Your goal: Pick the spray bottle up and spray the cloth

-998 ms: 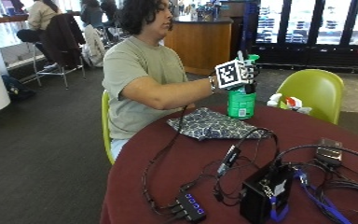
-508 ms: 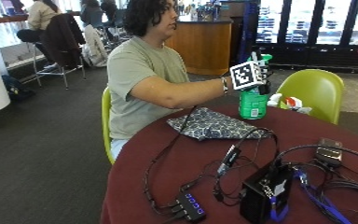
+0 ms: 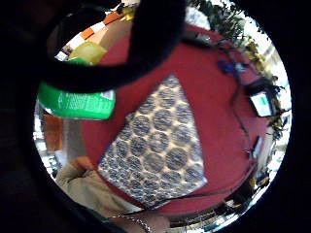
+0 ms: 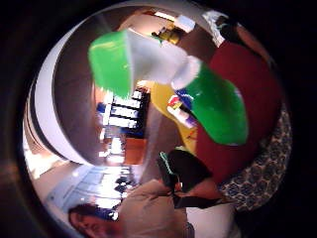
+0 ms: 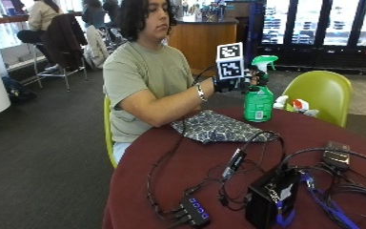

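Black-gloved, the person's right hand [image 5: 232, 84] has its fingers curled round the neck of the translucent green plastic spray bottle [image 5: 259, 94], just under its green-and-white trigger head [image 5: 263, 62]. The bottle stands upright in that grip; whether its base touches the round dark red table [image 5: 170, 181] cannot be told from the outside view. In the thumb-side palm view the green body [image 4: 218, 106] and the trigger head [image 4: 131, 62] sit close against the palm. Below the fingers and toward the person, the folded dark blue cloth with a pale circle pattern [image 5: 218, 128] lies flat on the red tabletop at the near edge, just beside the bottle; the little-finger-side palm view shows the cloth [image 3: 160, 145] spread under the hand with the bottle's labelled body [image 3: 77, 102] next to it. Farther out from the fingers, across the table, lie black cables [image 5: 189, 167], a black USB hub [image 5: 194, 210] and a black box [image 5: 269, 200].
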Demonstrator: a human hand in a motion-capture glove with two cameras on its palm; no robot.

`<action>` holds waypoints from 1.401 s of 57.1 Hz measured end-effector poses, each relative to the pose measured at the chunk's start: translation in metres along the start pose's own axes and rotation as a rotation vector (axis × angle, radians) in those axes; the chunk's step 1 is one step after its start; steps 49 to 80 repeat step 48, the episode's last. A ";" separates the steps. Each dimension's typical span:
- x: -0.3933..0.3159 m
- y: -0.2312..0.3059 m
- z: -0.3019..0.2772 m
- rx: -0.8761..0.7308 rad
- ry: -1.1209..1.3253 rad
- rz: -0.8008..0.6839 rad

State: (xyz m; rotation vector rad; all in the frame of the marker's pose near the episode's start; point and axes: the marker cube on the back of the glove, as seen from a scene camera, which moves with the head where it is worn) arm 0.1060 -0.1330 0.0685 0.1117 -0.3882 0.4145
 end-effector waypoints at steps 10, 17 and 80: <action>-0.004 0.037 -0.032 -0.096 0.223 -0.029; -0.015 0.056 -0.048 -0.082 0.341 -0.013; 0.012 0.109 -0.117 0.035 0.402 0.159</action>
